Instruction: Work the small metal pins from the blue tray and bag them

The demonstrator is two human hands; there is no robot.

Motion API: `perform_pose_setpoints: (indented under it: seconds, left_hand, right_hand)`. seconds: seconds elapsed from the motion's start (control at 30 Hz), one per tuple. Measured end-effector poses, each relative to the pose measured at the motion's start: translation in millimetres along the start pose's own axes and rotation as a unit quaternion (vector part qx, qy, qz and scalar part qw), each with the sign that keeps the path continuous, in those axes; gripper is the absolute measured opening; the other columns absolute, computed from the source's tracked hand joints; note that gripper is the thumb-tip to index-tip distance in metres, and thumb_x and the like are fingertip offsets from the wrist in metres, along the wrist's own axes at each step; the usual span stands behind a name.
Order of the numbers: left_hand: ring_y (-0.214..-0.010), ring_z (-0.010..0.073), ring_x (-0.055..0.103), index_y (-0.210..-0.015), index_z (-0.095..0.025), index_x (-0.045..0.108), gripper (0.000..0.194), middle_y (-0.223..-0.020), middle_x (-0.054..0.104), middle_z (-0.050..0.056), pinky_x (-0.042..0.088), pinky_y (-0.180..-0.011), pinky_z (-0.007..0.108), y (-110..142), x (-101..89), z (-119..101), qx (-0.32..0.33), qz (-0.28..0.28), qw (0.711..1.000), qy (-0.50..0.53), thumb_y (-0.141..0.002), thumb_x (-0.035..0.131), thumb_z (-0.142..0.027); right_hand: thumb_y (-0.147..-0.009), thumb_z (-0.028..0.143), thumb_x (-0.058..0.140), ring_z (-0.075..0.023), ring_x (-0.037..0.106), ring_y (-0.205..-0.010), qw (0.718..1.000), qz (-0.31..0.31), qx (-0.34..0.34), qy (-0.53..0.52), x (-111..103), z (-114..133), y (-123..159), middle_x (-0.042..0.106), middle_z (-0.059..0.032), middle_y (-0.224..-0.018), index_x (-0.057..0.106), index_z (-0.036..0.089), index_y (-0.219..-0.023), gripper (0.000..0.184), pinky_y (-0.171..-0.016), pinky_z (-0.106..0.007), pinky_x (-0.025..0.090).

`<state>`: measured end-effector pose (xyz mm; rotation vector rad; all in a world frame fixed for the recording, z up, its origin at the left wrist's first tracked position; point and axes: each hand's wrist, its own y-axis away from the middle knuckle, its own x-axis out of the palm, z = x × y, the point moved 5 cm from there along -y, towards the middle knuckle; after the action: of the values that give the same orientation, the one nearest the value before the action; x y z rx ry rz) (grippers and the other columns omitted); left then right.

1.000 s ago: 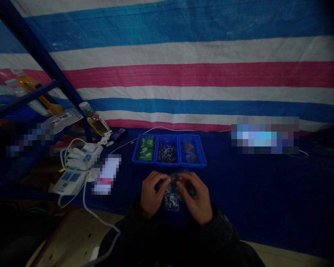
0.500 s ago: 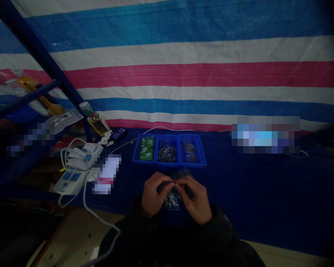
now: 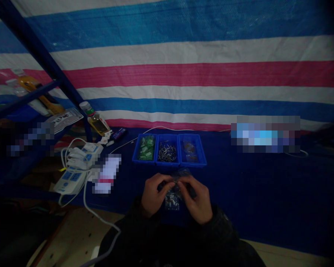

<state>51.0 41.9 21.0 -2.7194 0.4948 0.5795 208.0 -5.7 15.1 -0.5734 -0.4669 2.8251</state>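
Note:
My left hand (image 3: 155, 193) and my right hand (image 3: 196, 198) meet at the fingertips over the table, thumbs and forefingers pinched together. Between them is a small clear plastic bag (image 3: 172, 202), its lower part hanging below the fingers with small contents I cannot make out. More clear plastic (image 3: 183, 172) shows just beyond my right fingers. Beyond the hands stand three blue bins side by side: the left bin (image 3: 137, 161) holds green packets, the middle bin (image 3: 168, 164) metal screws or pins, the right bin (image 3: 202, 160) clear bags with brownish contents.
A white power strip (image 3: 69, 181) with plugs and cables lies at left, beside a blurred-out phone-like thing (image 3: 107, 174). Behind it stand a bottle (image 3: 98, 124) and a blue metal frame (image 3: 69, 92). At far right is a blurred bright object (image 3: 263, 135). A striped tarp (image 3: 183, 78) hangs behind.
The fingertips have shifted very slightly, and a small gap shows between the two thumbs. Both hands stay at the plastic bag; the bins have not moved.

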Motion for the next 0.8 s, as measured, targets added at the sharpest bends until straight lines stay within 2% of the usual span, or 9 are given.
perform_pose_setpoints:
  seconds: [0.13, 0.33, 0.5, 0.8]
  left_hand:
    - [-0.082, 0.0163, 0.067, -0.086, -0.018, 0.072, 0.009, -0.085, 0.072, 0.003, 0.048, -0.078, 0.026, 0.1, 1.9, 1.3, 0.002, 0.007, 1.000, -0.019, -0.092, 0.068, -0.024]
    - [-0.077, 0.0153, 0.066, -0.081, -0.017, 0.071, 0.012, -0.080, 0.070, 0.003, 0.047, -0.074, 0.025, 0.8, -0.9, 0.8, 0.004, -0.018, 1.000, -0.010, -0.091, 0.068, -0.023]
    - [-0.075, 0.0153, 0.065, -0.077, -0.016, 0.070, 0.013, -0.079, 0.070, 0.003, 0.047, -0.073, 0.025, 0.5, -2.3, 0.3, -0.007, -0.033, 0.999, 0.004, -0.088, 0.073, -0.023]
    - [-0.082, 0.0168, 0.064, -0.085, -0.016, 0.068, 0.017, -0.083, 0.067, 0.004, 0.046, -0.077, 0.026, 0.9, 0.6, -1.6, 0.027, 0.008, 1.000, -0.009, -0.097, 0.057, -0.021]
  right_hand:
    - [-0.098, 0.028, 0.057, -0.0168, 0.062, -0.071, 1.000, 0.003, 0.008, -0.006, 0.5, -1.9, -0.3, 0.069, -0.0025, -0.084, 0.067, 0.022, -0.093, 0.013, -0.067, -0.030, 0.048]
    - [-0.098, 0.026, 0.058, -0.0169, 0.062, -0.073, 0.999, 0.039, -0.009, -0.019, 5.2, 2.1, -2.0, 0.067, -0.0015, -0.084, 0.068, 0.023, -0.096, 0.011, -0.068, -0.029, 0.048]
    - [-0.098, 0.023, 0.057, -0.0175, 0.064, -0.078, 0.999, 0.035, -0.013, -0.032, 4.2, 1.7, -1.0, 0.069, -0.0025, -0.088, 0.068, 0.023, -0.094, 0.012, -0.072, -0.030, 0.049]
    - [-0.097, 0.025, 0.059, -0.0159, 0.061, -0.072, 0.999, 0.042, -0.015, -0.031, 5.7, 4.1, -2.6, 0.065, -0.0016, -0.084, 0.066, 0.022, -0.092, 0.010, -0.068, -0.029, 0.048]
